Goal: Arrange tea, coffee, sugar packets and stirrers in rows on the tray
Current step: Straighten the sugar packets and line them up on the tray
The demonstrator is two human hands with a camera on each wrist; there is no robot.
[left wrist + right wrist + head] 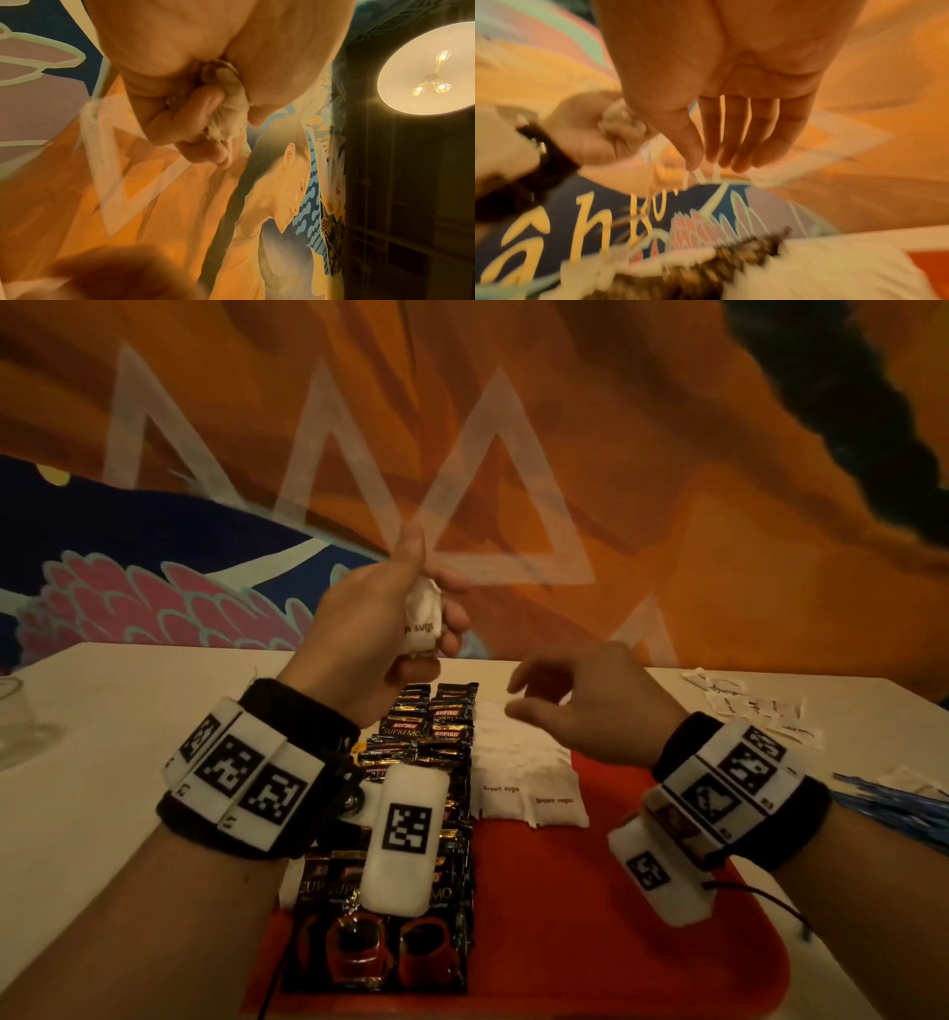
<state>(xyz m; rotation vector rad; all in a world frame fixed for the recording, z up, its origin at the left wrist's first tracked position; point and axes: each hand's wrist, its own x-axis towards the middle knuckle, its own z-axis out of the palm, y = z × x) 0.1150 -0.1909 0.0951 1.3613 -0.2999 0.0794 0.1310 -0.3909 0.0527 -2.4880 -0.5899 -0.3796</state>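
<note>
My left hand [411, 608] is raised above the far end of the red tray [642, 942] and grips a bunch of white brown sugar packets [422, 621], also seen bunched in its fist [228, 113]. My right hand [544, 706] hovers above the tray's row of white sugar packets [518, 778], fingers relaxed and holding nothing [721, 158]. Dark coffee sachets [411, 814] lie in rows down the tray's left half.
The tray sits on a white table [102, 762]. Loose white packets [750, 711] lie at the far right, blue stirrers [888, 803] near the right edge. A glass [20, 716] stands at the far left. A painted wall rises behind the table.
</note>
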